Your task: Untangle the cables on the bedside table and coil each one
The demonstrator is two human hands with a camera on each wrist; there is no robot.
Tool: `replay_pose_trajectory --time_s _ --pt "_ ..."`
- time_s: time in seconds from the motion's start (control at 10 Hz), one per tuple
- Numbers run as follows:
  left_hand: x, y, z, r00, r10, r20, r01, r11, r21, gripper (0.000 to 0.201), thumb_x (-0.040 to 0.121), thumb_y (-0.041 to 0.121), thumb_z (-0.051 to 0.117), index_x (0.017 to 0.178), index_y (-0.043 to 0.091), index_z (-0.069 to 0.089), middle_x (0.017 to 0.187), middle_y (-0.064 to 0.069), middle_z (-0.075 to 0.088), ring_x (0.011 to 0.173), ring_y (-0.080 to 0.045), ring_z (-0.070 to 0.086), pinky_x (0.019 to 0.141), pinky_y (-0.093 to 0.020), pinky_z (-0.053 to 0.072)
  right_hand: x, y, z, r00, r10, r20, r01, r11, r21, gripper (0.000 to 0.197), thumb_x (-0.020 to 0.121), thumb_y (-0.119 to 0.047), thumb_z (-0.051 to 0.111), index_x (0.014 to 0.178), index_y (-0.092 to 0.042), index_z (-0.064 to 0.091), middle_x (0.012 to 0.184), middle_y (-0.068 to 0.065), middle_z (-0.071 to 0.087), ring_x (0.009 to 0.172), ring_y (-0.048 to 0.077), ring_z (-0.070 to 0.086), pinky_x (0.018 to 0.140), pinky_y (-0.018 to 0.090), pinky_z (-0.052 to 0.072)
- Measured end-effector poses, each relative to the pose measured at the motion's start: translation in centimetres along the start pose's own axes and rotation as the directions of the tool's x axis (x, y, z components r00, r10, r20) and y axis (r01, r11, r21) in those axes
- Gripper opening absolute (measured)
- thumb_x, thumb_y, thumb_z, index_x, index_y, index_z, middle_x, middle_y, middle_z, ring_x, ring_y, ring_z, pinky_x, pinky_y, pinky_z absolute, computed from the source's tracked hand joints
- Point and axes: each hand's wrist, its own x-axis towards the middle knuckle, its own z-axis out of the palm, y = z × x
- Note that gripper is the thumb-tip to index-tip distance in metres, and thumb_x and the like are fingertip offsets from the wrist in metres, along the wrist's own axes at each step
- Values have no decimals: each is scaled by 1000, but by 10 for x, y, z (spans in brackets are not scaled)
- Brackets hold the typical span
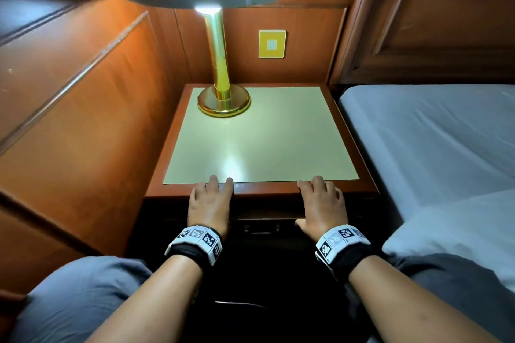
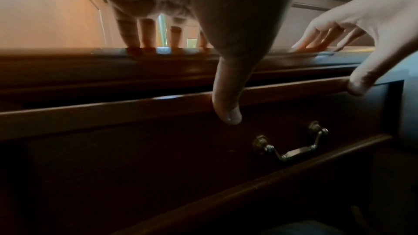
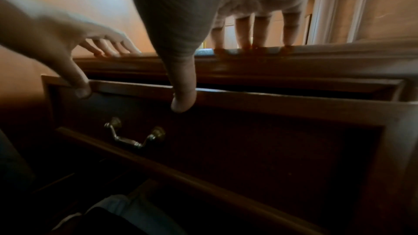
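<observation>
The bedside table (image 1: 264,147) has a pale green top in a red-brown wooden frame, and no cable shows on it. My left hand (image 1: 210,200) lies on the table's front edge (image 1: 264,189), fingers straight on top, holding nothing. My right hand (image 1: 322,203) lies the same way further right. In the left wrist view the left hand's fingers (image 2: 147,33) press the rim while the thumb (image 2: 226,106) hangs before the drawer (image 2: 135,167). The right thumb (image 3: 183,101) hangs likewise. A thin dark line (image 1: 242,304) low between my forearms may be a cable.
A brass lamp (image 1: 223,100) with a lit grey shade stands at the table's back left. The drawer, slightly open, has a metal handle (image 2: 291,147). A bed (image 1: 432,133) lies right, wood panelling (image 1: 83,106) left, and a yellow wall switch (image 1: 272,44) behind.
</observation>
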Motion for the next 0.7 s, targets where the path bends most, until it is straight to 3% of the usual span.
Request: replay_pose_trajectory --time_s 0.1,0.2,0.3,0.4,0.5,0.6,0.7 --pt "12 3 1 999 8 -53 -7 1000 10 72 82 20 69 144 29 34 133 -3 43 116 -29 44 99 -38 37 9 -9 6 997 40 -62 -41 999 -14 72 66 -33 84 127 -24 47 123 3 44 112 27 47 101 40 40" --pt "24 5 -2 998 9 -65 -6 999 42 61 87 15 59 141 29 35 132 -3 42 113 -30 44 88 -40 39 17 -12 11 993 54 -101 -56 998 -20 67 53 -17 84 112 -20 52 110 6 48 98 29 49 89 43 45" --pt "33 10 -2 997 -1 -76 6 998 68 55 91 8 48 140 28 35 134 -4 40 114 -30 43 85 -41 39 24 -9 22 968 17 -250 -22 1000 -17 68 33 -1 79 93 -17 54 93 8 48 78 31 47 73 45 49" --pt "33 12 0 996 -16 -89 21 998 58 55 88 6 49 139 27 40 132 -5 44 112 -31 45 84 -41 39 23 -9 28 948 -19 -317 21 1000 2 70 30 5 73 91 -18 47 89 9 46 74 32 45 70 46 49" --pt "31 11 -5 997 -15 -77 18 999 40 54 90 6 46 140 26 40 133 -6 43 114 -31 45 84 -40 38 19 -9 25 962 21 -274 -17 1000 16 70 29 4 75 91 -18 50 90 9 47 74 32 46 70 46 50" --pt "29 8 -21 1000 7 28 -7 1000 -7 52 93 14 52 141 26 35 134 -4 40 117 -29 43 88 -39 40 16 -18 13 982 111 -154 -97 990 100 65 37 -5 83 95 -19 60 97 7 48 83 31 49 76 45 51" --pt "10 -8 -49 993 59 101 -25 951 -309 36 89 47 66 117 27 54 116 4 54 108 -20 55 89 -36 49 5 -20 -2 994 106 35 -111 974 197 56 73 -30 77 125 -29 53 124 2 43 115 27 45 96 39 46"
